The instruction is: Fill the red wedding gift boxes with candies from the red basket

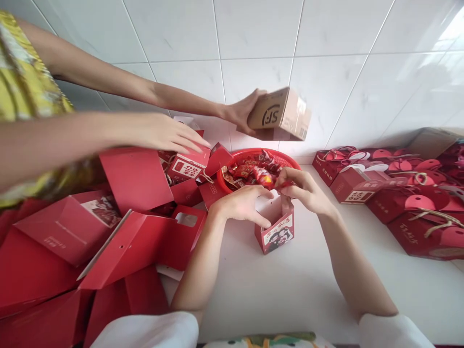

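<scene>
A small red gift box with a cartoon couple on its front stands open-topped on the white table. My left hand grips its left wall, thumb in front and fingers over the opening. Above the box's right rim, my right hand is closed in a pinch; a bit of red shows at the fingertips, but I cannot tell whether it is a wrapper or a box flap. Right behind both hands is a red plastic basket holding wrapped candies.
Open red boxes are heaped on the left. Closed red boxes with cord handles line the right side. From the left, another person's hand holds a cardboard carton over the basket; their other hand hovers above the heap.
</scene>
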A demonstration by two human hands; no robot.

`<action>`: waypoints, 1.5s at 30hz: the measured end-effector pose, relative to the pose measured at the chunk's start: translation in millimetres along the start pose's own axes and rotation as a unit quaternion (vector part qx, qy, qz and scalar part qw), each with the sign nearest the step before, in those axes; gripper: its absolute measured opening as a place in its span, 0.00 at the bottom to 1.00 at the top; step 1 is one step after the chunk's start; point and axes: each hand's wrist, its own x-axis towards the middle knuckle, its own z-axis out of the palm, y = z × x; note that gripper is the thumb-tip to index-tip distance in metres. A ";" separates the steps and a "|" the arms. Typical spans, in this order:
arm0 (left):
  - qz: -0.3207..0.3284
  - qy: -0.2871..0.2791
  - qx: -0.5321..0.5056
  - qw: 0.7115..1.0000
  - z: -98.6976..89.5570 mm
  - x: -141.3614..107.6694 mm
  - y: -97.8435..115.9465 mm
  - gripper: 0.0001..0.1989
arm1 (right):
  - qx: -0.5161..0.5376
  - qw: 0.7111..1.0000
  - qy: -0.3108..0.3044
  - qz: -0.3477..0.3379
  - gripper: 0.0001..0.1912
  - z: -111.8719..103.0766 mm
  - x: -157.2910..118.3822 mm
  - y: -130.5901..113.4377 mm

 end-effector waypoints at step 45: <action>0.121 0.210 -0.327 0.913 -10.2 -7.9 -2.9 0.27 | -0.021 0.982 0.169 -0.077 0.23 -12.0 -4.1 4.8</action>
